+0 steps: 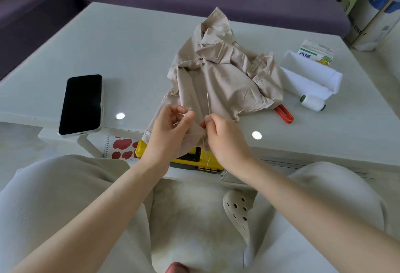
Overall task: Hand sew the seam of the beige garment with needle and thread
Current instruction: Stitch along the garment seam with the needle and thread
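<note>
The beige garment [225, 73] lies crumpled in the middle of the white tabletop [134, 45], its edges raw and fraying, and its near edge hangs over the near side. Both forearms reach forward, and the hands meet at this edge, just beside each other. The left hand [166, 129] pinches the fabric with curled fingers, while the right hand [225, 136] pinches the lower end of the needle [208, 102], which points away, and a pale thread [204, 149] hangs below.
</note>
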A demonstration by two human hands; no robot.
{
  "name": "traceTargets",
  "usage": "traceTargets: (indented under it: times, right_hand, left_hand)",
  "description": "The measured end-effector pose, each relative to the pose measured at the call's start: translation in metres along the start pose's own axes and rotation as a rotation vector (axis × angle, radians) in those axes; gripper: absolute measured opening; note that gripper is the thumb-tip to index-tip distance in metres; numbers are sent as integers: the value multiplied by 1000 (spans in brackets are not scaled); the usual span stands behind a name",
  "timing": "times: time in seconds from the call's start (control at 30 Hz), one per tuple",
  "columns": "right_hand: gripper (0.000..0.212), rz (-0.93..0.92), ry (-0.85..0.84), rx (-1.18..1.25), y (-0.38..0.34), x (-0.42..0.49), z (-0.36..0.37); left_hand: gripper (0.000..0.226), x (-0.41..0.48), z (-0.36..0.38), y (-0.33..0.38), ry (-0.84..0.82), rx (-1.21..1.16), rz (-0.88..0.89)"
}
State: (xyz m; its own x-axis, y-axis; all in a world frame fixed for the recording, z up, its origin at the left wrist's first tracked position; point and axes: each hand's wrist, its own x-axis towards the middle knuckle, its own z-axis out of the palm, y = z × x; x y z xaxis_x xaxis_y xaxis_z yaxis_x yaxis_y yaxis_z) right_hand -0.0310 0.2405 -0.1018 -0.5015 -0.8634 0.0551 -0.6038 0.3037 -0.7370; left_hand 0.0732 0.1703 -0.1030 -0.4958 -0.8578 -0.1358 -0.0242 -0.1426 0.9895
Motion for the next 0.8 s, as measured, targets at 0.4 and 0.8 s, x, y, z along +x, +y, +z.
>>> traceTargets:
  times: [0.4,0.8]
  right_hand:
    - [29,-40,65,144,14,23,-10]
    - [26,-32,67,139,23,17,-4]
  left_hand:
    - [34,0,-12,0,-175,240,-141]
    - [26,2,-8,-2,-39,325,-35]
